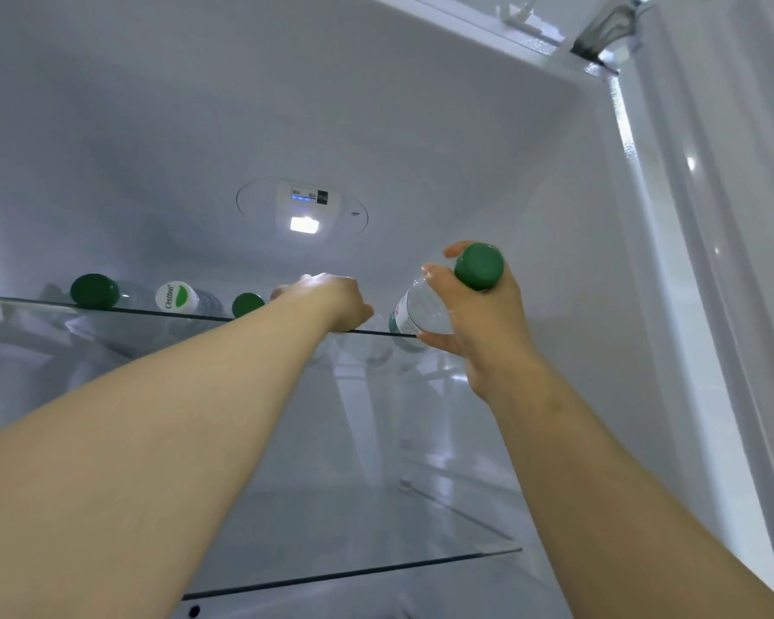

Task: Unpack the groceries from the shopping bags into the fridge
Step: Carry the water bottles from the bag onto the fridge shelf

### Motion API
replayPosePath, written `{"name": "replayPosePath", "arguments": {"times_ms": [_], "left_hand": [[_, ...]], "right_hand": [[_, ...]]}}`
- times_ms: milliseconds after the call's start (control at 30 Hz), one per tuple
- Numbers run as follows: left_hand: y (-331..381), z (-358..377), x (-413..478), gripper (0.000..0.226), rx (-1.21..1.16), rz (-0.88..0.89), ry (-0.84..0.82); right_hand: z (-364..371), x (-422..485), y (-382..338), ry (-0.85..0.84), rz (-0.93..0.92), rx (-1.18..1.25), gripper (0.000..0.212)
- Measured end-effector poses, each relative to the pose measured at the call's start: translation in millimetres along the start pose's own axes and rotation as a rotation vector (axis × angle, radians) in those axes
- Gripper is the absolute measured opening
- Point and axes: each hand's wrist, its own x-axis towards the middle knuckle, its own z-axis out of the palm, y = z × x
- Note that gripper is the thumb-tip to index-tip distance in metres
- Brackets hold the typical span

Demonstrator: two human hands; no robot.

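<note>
White fridge interior (376, 105) is filling the view, with its light panel (304, 216) glowing on the back wall above the upper glass shelf (153, 311). Three bottles are lying on their sides on that shelf, caps facing outward: a green-capped bottle (95, 291) toward the shelf's left end, a white-capped bottle (176, 298) just beside it, and a second green-capped bottle (247, 304) nearer the shelf's middle.

The left hand (327, 301) is reaching over the shelf's front edge at its middle. Its fingers are lying hidden beyond the knuckles, so their state cannot be determined.

The right hand (488, 323) is gripping a clear water bottle (425, 306) just below its green cap (479, 266), fingers and thumb curling round the body. This bottle is tilting, its lower end at the shelf's front edge toward the right end and its cap raised above the shelf.

A lower glass shelf (354, 574) is sitting well below the upper shelf.
</note>
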Motion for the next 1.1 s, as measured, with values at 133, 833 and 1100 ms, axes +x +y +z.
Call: {"name": "replayPosePath", "arguments": {"times_ms": [133,833,1100], "left_hand": [[5.3,-2.5,-5.6,0.023,0.057,0.045,0.087],[8.5,-9.8,-20.7,0.007,-0.098,0.234,-0.069],[4.2,-12.4,-23.2,0.016,-0.029,0.23,-0.088]], "right_hand": [[-1.5,4.4,6.1,-0.005,-0.01,-0.021,0.017],[-8.1,14.6,18.0,0.027,0.038,-0.187,0.027],[-19.5,18.6,17.2,0.181,-0.266,-0.754,0.033]]}}
